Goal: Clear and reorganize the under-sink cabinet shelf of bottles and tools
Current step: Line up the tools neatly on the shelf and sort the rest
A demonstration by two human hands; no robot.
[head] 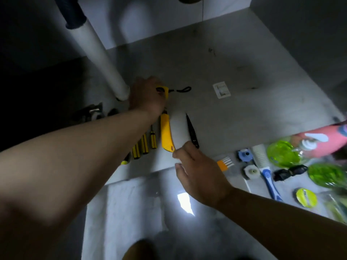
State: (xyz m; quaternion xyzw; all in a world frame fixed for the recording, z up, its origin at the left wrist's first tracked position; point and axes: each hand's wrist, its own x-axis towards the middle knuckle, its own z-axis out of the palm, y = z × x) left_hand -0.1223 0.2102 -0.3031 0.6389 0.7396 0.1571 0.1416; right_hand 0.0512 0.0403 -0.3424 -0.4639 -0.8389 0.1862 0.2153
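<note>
Yellow tools line the front edge of the grey cabinet shelf (216, 59): screwdrivers (144, 143), then a yellow folding knife (166, 135), a white cylinder (179, 128) and black snips (192, 131). I see my left hand (145, 96) further back by the white drain pipe (105, 59), fingers curled around a small yellow tool with a black cord (183, 90). My right hand (197, 169) pinches the cylinder's near end. Green bottles (281, 152) lie off the shelf's right front corner.
</note>
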